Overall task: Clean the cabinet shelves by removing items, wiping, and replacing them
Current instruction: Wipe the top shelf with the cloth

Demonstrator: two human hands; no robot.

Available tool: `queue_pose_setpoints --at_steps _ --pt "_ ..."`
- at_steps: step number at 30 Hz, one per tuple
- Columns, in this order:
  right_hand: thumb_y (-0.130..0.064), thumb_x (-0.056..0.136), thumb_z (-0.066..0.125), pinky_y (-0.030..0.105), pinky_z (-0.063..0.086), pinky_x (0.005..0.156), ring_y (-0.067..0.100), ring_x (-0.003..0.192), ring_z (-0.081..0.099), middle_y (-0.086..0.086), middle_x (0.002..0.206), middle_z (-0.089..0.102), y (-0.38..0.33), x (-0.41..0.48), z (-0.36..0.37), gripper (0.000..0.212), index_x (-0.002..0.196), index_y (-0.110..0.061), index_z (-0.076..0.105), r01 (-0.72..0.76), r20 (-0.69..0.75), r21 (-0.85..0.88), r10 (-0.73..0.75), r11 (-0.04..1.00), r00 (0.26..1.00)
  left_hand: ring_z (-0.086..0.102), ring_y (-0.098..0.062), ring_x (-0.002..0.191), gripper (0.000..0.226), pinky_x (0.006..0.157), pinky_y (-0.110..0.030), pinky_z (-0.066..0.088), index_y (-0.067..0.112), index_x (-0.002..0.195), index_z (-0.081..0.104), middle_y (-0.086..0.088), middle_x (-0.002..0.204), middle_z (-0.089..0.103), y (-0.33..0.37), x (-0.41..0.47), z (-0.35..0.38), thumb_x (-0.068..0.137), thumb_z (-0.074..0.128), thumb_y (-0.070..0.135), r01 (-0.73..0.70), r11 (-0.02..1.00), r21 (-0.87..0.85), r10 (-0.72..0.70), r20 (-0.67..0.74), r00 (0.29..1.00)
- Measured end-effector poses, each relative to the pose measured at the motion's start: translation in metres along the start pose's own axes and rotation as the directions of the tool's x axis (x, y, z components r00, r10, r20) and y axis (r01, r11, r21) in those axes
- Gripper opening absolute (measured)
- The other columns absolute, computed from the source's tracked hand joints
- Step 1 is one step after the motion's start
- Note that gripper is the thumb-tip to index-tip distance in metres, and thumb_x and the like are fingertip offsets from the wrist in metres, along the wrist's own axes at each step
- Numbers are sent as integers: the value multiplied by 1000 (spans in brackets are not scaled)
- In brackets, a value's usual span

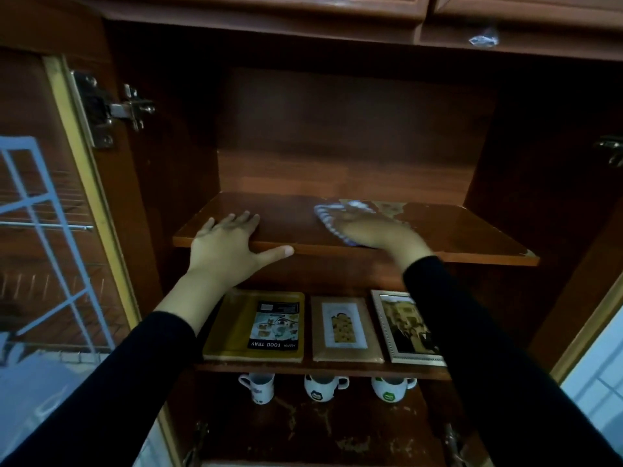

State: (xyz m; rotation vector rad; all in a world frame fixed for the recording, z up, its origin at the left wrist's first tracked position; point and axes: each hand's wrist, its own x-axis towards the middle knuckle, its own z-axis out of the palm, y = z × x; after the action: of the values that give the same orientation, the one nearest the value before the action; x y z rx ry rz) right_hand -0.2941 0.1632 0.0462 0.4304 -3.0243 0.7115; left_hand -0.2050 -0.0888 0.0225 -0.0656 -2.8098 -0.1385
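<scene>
Left hand: the left hand (229,244) lies spread on the left front of the top shelf (455,230), fingers straight on its surface, thumb stretched along the front edge. It holds nothing.
Why: probably a brace, steadying the person and the board during wiping.
Right hand: the right hand (377,232) lies palm down on the cloth (328,214), fingers stretched over it and pressing it flat. It is blurred, so finer detail is lost.
Cloth: pale with a striped edge, on the middle of the top shelf. It sticks out past the fingertips to the left and rear, under the hand rather than bunched in it.
Top shelf: carries nothing but hands and cloth, so wiping looks under way. A worn patch shows just right of the cloth.
Middle shelf: a tray (236,328) and two frames (344,328) lie flat side by side, well below both hands.
Lowest shelf: three mugs (258,387) stand in a row.
</scene>
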Motion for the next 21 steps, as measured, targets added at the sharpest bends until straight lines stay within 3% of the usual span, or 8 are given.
queue_pose_setpoints --at_steps 2,6,9,12,15,17,18,21 --pt "-73 76 36 33 47 98 11 102 62 -15 122 65 43 8 -21 72 132 -34 56 -132 -104 32 135 991 985 13 -16 151 117 123 -43 8 27 157 22 7 164 19 -1 0 0 64 15 97 17 1000 19 -17 8 1000" --pt "-67 89 26 40 27 116 28 142 34 -2 156 33 55 4 -39 67 144 -33 42 -407 -192 -118 381 906 904 11 -22 152 121 123 -47 7 25 158 17 3 165 15 -13 -2 -1 62 12 99 86 994 72 -88 28 996" --pt "-43 93 31 41 34 106 30 131 47 2 142 50 12 11 -22 36 113 -30 58 -279 -148 -239 249 930 957 13 -21 152 123 123 -46 8 22 158 18 1 164 18 -19 -5 1 61 13 99 93 993 74 -91 -20 996" --pt "-42 90 31 43 42 105 23 113 61 0 118 64 -32 33 4 37 111 -26 57 -79 -89 -280 56 957 994 17 -18 151 122 123 -44 9 21 156 24 2 162 24 -19 -7 3 62 14 98 88 994 70 -83 -65 994" --pt "-57 98 25 40 24 118 17 141 36 -8 157 33 -75 27 29 51 146 -43 35 131 82 -217 -116 967 990 23 -16 149 122 122 -41 14 23 154 30 5 161 29 -20 -8 3 59 15 98 90 994 57 -85 -77 993" --pt "-53 103 22 38 8 120 18 150 10 -8 164 7 -80 17 33 51 153 -43 19 235 171 -187 -204 954 964 25 -15 148 121 121 -39 17 24 154 32 5 160 30 -22 -9 4 59 16 97 88 995 50 -83 -97 992" --pt "-51 104 24 38 8 120 19 150 9 -7 164 6 -72 12 28 50 153 -42 19 244 187 -145 -216 959 958 25 -14 148 119 120 -38 17 24 154 32 5 160 31 -24 -9 4 60 17 97 86 995 45 -81 -102 991" --pt "-52 99 37 37 40 107 16 124 53 -5 148 47 -16 4 2 47 143 -38 46 147 96 15 -148 989 984 24 -14 148 115 121 -38 17 25 154 31 6 160 30 -25 -10 5 64 20 95 80 996 37 -76 -101 992"
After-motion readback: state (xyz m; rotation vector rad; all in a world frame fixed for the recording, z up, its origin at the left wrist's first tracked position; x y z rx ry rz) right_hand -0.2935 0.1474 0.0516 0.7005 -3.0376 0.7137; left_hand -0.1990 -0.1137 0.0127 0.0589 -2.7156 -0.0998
